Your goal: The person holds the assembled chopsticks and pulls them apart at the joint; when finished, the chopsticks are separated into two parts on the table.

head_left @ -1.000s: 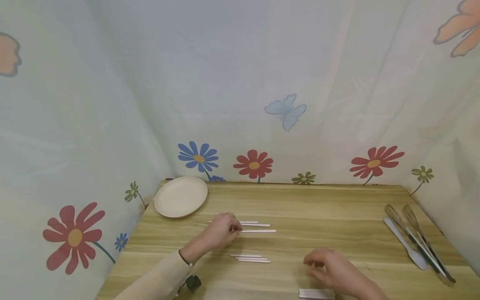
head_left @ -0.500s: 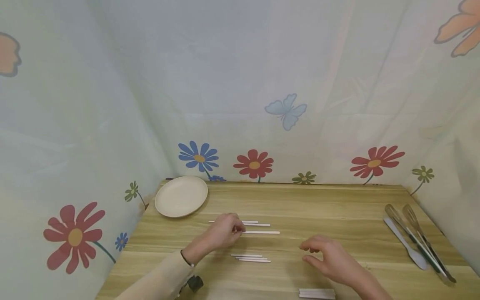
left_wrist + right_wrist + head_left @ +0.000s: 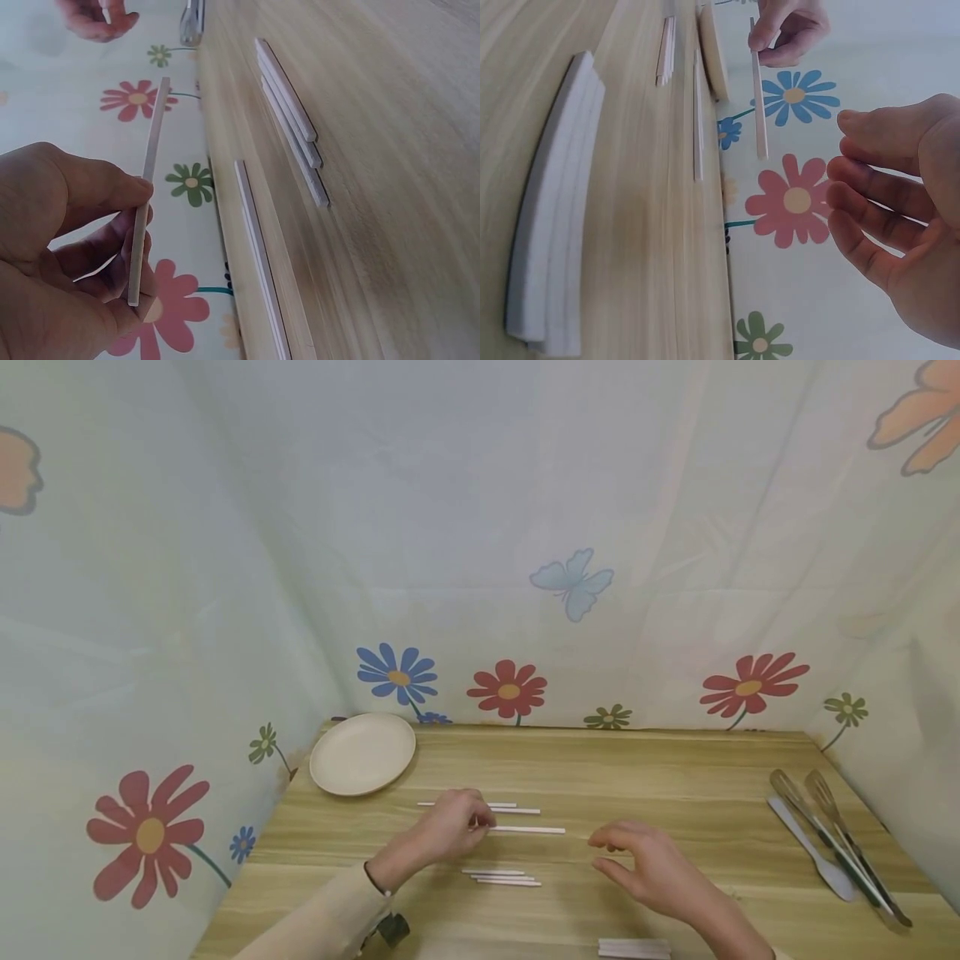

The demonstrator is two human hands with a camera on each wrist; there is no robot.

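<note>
My left hand [image 3: 450, 828] pinches a thin white stick [image 3: 531, 830] near one end, the long part pointing right. In the left wrist view that stick [image 3: 155, 135] is raised off the table between thumb and fingers. Facing its free end is my right hand [image 3: 654, 867], fingers loosely bent and thumb apart, with nothing in them. Behind the left hand lie more white sticks [image 3: 517, 811], partly covered by it. A short bundle of sticks [image 3: 506, 877] lies nearer me, and another white bundle [image 3: 633, 949] sits below the right hand, large in the right wrist view.
A cream plate [image 3: 362, 754] stands at the back left corner of the wooden table [image 3: 645, 777]. On the right lie a pale grey utensil [image 3: 810, 847] and two long-handled utensils with slotted-looking heads [image 3: 823, 787]. A flower-print curtain [image 3: 450, 527] encloses the table's back and sides.
My left hand has shifted slightly right and nearer with the stick held. My right hand has moved left and farther forward, towards the stick's free end, with thumb and fingers spread wider.
</note>
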